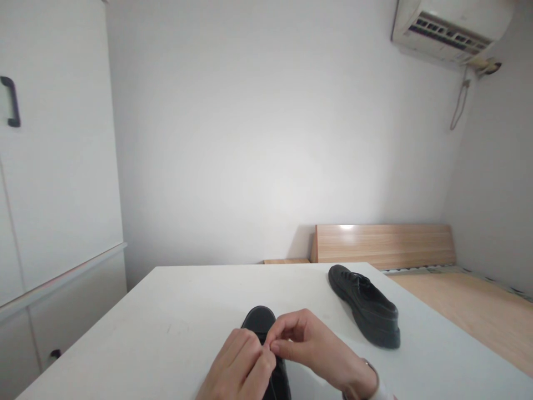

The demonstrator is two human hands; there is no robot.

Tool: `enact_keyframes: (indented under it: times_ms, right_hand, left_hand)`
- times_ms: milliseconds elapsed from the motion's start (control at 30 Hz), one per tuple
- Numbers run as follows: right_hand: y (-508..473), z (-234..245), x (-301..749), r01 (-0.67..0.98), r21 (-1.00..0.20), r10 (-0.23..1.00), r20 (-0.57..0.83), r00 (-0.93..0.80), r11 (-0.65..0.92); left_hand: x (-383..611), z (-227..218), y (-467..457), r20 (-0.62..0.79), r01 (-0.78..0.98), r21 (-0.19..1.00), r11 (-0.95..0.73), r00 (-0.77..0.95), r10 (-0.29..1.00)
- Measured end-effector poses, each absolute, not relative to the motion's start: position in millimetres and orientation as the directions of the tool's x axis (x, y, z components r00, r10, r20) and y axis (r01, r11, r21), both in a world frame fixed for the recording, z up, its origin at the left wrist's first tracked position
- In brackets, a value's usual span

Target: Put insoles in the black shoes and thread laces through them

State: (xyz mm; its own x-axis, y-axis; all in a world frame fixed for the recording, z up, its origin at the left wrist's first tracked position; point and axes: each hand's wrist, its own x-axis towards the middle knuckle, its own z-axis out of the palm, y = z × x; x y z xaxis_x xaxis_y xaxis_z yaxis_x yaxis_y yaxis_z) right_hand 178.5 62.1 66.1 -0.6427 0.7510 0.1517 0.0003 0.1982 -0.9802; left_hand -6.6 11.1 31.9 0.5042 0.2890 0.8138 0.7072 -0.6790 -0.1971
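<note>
A black shoe lies on the white table in front of me, its rounded toe pointing away. My left hand is over the middle of this shoe from the left, fingers curled into a pinch. From the right, my right hand meets it, thumb and forefinger pressed together at the left fingertips. Whatever thin thing they pinch above the lacing area is too small and covered to make out. Both hands hide most of the shoe's upper. A second black shoe, with laces on top, stands upright farther right, untouched.
The white table stretches out ahead and to both sides. A white cabinet with dark handles stands at the left. Beyond the table's right edge is a wooden bed base with a headboard. An air conditioner hangs high on the right.
</note>
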Motion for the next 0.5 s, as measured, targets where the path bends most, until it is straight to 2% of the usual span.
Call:
enact_keyframes:
  times_ms: [100,367,500]
  right_hand:
    - [60.9,67.2,176.3,0.068,-0.942,0.762,0.222,-0.608,0.328]
    - [52.5,63.2,165.7,0.259,-0.834,0.812,0.324,-0.485,0.488]
    - [52.4,63.6,166.2,0.358,-0.729,0.792,0.413,-0.449,0.583]
  left_hand:
    - [-8.6,28.8,13.0,0.815,0.709,-0.148,-0.689,0.483,0.322]
    - [-14.8,28.7,13.7,0.801,0.766,0.060,-0.641,0.346,0.489]
    - [-20.1,26.3,12.6,0.735,0.695,0.254,-0.672,0.313,0.602]
